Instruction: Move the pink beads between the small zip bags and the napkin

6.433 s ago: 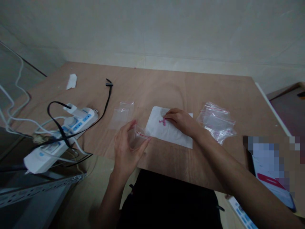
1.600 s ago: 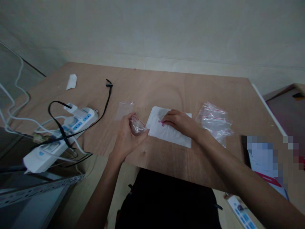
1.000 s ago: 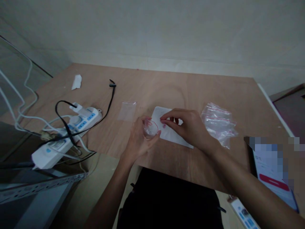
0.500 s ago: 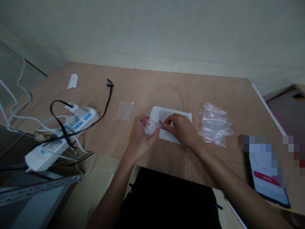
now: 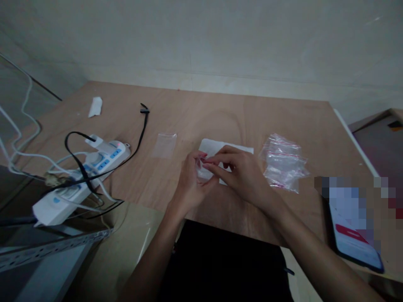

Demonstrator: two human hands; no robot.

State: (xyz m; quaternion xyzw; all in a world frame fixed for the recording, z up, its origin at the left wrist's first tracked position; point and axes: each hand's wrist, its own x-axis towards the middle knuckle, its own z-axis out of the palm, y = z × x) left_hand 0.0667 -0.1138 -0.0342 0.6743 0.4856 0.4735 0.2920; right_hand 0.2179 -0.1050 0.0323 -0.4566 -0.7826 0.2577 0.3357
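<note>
My left hand (image 5: pixel 190 181) grips a small clear zip bag (image 5: pixel 199 164) with a red seal line, held between thumb and fingers. The thumb and fingertips of my right hand (image 5: pixel 244 173) are pinched together at the bag's opening. Whatever they hold is mostly hidden; a small dark reddish bit shows there. Beneath both hands lies a white sheet or pouch (image 5: pixel 210 145), partly covered by them. To the left, a flat clear bag (image 5: pixel 165 145) rests on the table. A pile of clear zip bags with red seals (image 5: pixel 283 163) lies right of my right hand.
A white power strip (image 5: pixel 108 161) with plugs and tangled cables occupies the table's left side. One black cable (image 5: pixel 143 130) reaches toward the middle. A scrap of white paper (image 5: pixel 95 107) lies at the back left. A phone (image 5: pixel 354 235) sits at the right front edge.
My right hand has moved left, bringing its pinched fingertips from above the white sheet to the mouth of the zip bag. My left hand has shifted slightly right, still gripping the bag.
</note>
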